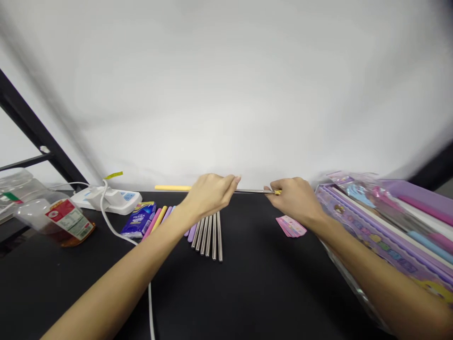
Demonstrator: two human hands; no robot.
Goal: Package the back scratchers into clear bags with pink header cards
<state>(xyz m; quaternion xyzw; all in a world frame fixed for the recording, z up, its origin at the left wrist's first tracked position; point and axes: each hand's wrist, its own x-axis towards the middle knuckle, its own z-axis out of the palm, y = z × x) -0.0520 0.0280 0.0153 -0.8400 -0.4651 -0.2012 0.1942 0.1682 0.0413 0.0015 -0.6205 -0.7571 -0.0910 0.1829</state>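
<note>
My left hand is closed around a thin metal stick held level above the back of the table. A yellow length sticks out past this hand on the left. At the other end my right hand pinches a small yellow part. I cannot tell whether this is one stick or two. Below my left hand, several silver metal sticks lie fanned out, their far ends hidden. Coloured sticks in pink, yellow and purple lie left of them, partly behind my left forearm.
Pink cards lie near my right hand. Plastic-wrapped purple packages fill the right side. On the left are a blue tissue pack, a white power strip with a cable, and a labelled bottle. A white wall stands behind.
</note>
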